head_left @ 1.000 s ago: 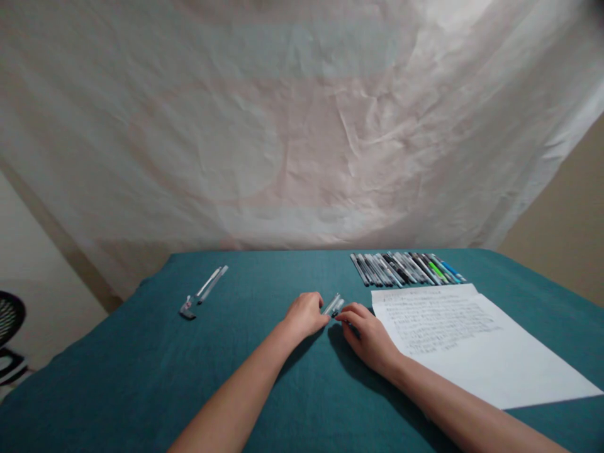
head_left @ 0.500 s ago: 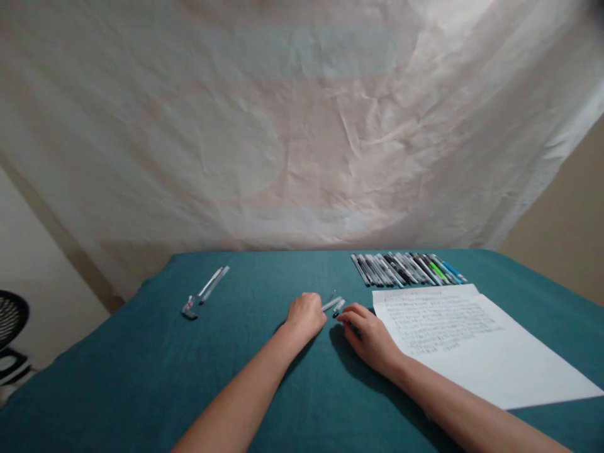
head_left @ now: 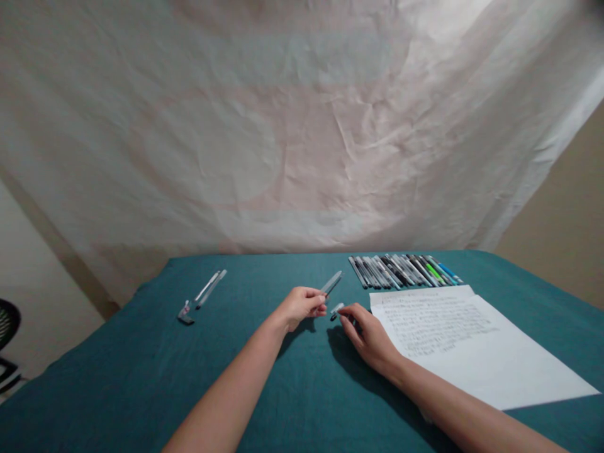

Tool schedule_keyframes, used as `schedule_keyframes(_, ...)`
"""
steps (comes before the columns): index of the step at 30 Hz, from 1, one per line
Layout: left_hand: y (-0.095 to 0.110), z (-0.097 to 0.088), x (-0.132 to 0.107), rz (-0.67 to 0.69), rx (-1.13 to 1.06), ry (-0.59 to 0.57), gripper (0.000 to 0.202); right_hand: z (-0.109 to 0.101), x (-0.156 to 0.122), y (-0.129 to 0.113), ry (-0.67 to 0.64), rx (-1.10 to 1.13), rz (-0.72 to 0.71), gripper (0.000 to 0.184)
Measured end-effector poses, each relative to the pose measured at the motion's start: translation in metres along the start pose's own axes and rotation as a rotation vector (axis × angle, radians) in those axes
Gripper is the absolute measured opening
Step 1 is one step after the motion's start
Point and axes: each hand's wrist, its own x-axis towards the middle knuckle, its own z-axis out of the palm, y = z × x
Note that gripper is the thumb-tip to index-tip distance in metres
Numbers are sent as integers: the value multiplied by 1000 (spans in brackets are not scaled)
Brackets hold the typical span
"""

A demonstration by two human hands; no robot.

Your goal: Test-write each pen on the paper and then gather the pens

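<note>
Between the fingertips of my left hand [head_left: 304,307] is a clear-barrelled pen [head_left: 332,283], raised with its far end pointing away and to the right. My right hand [head_left: 370,333] rests on the cloth just right of it, fingers curved and thumb apart. Its index fingertip lies at or very near some small clear pieces with dark ends, which look like pen caps [head_left: 336,311]. Whether the fingertip touches them I cannot tell. Under my right forearm lies part of a written sheet of paper [head_left: 491,352].
A long row of pens [head_left: 401,270], mostly clear and black with green and blue ones, lies at the back right. On the left are two pens [head_left: 211,289] and a small clear-and-black piece [head_left: 185,314]. A green cloth [head_left: 141,377] covers the table; a pale sheet hangs behind.
My left hand has turned and lifted the pen off the cloth, so more of its barrel shows. My right hand has hardly moved. The view has shifted slightly.
</note>
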Motion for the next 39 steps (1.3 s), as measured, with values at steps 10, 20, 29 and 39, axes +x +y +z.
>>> schedule_keyframes(10,14,25,-17,-26,-388,-308,30,-6,4,-3,163,270,163,26)
schedule_keyframes(20,7,25,-9,124,-306,-48,38,-7,5,-3,188,473,313,27)
schedule_keyframes(29,-13,12,14,54,-924,253,20,-2,-2,-7,0,177,68,21)
schedule_keyframes(39,-19,8,18,189,-1089,349,24,-3,-2,-7,-59,24,28,22)
